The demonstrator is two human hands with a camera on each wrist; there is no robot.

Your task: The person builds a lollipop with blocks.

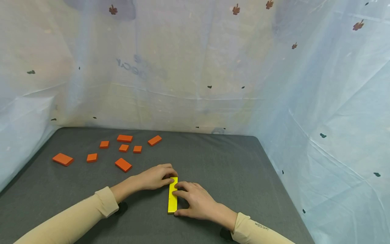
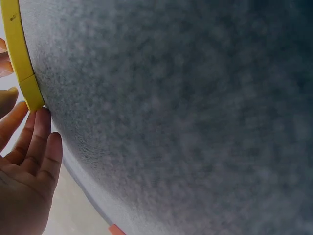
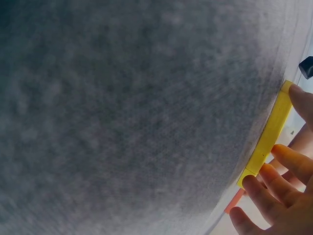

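A narrow yellow strip (image 1: 172, 200) lies flat on the dark grey cloth in front of the person. A seam in the left wrist view marks off a short yellow block (image 2: 31, 94) at its far end from the longer yellow block (image 2: 15, 44). The left hand (image 1: 155, 177) pinches the far end, thumb near the left side and fingertips against the end. From the right, the right hand (image 1: 198, 200) holds the longer block, its thumb at the near corner and bent fingers along the side and top. Fingers partly cover the far end in the head view.
Several orange blocks lie scattered at the table's back left, among them a rectangular one (image 1: 123, 165) closest to the left hand and a small square one (image 1: 137, 149). Pale plastic sheeting (image 1: 170, 112) surrounds the grey table (image 1: 231, 162) at the back and sides.
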